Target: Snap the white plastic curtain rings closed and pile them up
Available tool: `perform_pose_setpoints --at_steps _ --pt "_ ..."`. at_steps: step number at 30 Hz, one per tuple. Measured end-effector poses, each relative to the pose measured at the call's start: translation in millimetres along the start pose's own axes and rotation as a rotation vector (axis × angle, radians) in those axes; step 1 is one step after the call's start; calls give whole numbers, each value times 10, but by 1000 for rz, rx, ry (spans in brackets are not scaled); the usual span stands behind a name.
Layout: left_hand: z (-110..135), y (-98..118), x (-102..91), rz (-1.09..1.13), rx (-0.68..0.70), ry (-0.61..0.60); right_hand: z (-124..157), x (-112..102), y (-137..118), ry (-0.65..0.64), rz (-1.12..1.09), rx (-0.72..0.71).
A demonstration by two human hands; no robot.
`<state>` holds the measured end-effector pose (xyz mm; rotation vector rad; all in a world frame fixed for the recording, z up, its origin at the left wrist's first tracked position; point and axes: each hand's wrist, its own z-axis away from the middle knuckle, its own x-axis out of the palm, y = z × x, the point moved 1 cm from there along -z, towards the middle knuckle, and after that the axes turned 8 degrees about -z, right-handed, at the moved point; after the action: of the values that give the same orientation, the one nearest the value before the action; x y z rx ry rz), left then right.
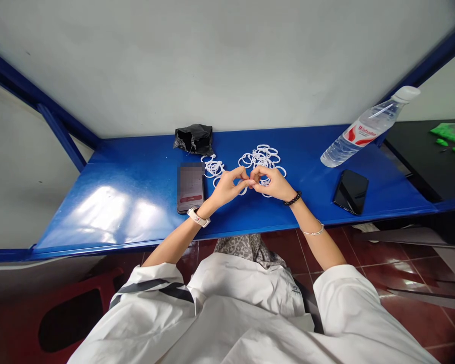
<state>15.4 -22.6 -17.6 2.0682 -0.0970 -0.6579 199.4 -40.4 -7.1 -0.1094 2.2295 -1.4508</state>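
My left hand (229, 186) and my right hand (271, 183) meet fingertip to fingertip over the blue shelf (136, 187). Both are closed in a pinch on a white ring (249, 183) held between them. Just behind my right hand lies a loose pile of several white rings (262, 155). A smaller cluster of white rings (213, 166) sits behind my left hand. My left wrist wears a white watch, my right wrist a dark bead bracelet and a thin bangle.
A phone with a lit screen (190, 187) lies left of my left hand. A dark phone (351, 191) and a lying water bottle (367, 129) are at the right. A crumpled black bag (194, 138) sits at the back. Green pieces (453, 140) lie far right.
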Motion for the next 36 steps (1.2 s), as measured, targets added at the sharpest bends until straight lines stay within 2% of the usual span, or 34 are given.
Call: perform_pose_setpoints --at_steps 7,11,16,18,21,23,25,30,36 --pt "7 -37 14 18 -30 -34 0 1 4 -12 30 24" --pt "9 -45 -1 -99 -14 -55 -1 3 31 5 58 27" --pt "2 -73 -65 -259 31 -102 -12 -19 93 94 168 14" --pt "6 -128 -87 -389 -3 -126 -15 -31 124 116 290 37" --pt "17 -239 -109 -711 -78 -165 -15 -57 170 129 452 89" --pt "21 -297 -115 -880 -90 -196 -13 -80 192 142 490 103" --pt "17 -327 -115 -958 -82 -213 -11 -105 205 172 504 95" --pt "-7 -316 -66 -951 0 -186 -10 -139 224 238 531 91" --pt "-6 -312 73 -897 54 -292 -12 -137 252 237 546 116"
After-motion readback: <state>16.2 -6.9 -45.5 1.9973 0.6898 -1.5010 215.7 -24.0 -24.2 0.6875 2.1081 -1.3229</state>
